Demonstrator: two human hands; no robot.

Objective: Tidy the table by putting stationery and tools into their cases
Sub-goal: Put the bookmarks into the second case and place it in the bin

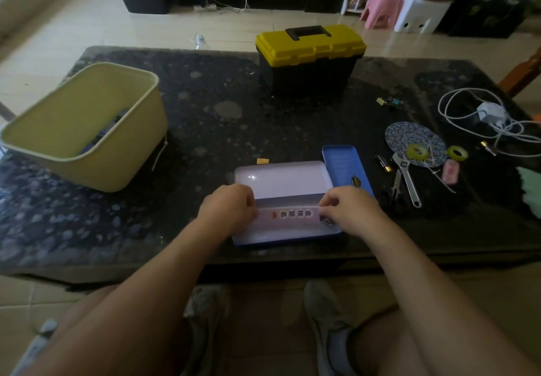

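Table [205, 118]: we see dark stone.
Toolbox [310, 59]: far centre, yellow lid closed.
Pencil tin [281, 179]: near centre, open before us.
Left hand [227, 207]: pinches the printed strip [292, 214] by its left end.
Right hand [352, 210]: pinches its right end.
Printed strip: held over the tin.
Wrench [407, 181]: lies at right.

Dark printed characters run along the white strip [288, 214], too blurred to read.

The wall of the pale yellow plastic tub [134, 141] hides most of its dark contents; the right edge crops a pale green object [531, 191].
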